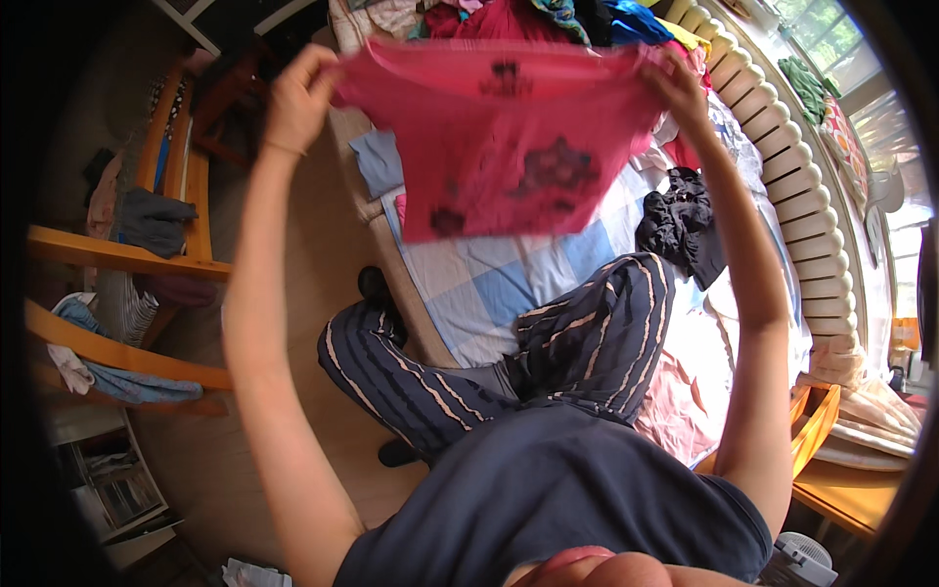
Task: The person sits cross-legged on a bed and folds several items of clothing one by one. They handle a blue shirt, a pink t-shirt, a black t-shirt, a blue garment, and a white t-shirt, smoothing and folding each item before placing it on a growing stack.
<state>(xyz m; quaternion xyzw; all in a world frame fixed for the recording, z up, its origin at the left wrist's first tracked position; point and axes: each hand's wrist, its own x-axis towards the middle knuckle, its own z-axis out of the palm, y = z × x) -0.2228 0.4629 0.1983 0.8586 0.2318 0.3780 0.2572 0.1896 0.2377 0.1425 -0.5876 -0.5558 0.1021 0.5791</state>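
A pink T-shirt [477, 139] with dark printed patches hangs spread out in the air, slightly blurred. My left hand [299, 95] grips it by the sleeve or shoulder on the left. The opposite sleeve is pinched in my right hand [678, 92], whose fingers are partly hidden by the cloth. The neckline runs along the top between both hands, and the hem hangs above a bed sheet [499, 293] with blue and white checks. Below the shirt, my legs in dark striped trousers [594, 330] rest partly on the bed.
Colourful clothes [506, 18] are heaped at the bed's far end. Crumpled black clothing [682, 220] and a pale pink garment [675, 403] lie on the right. A white radiator [799, 191] lines the window side. Wooden rails [132, 249] with clothes stand left.
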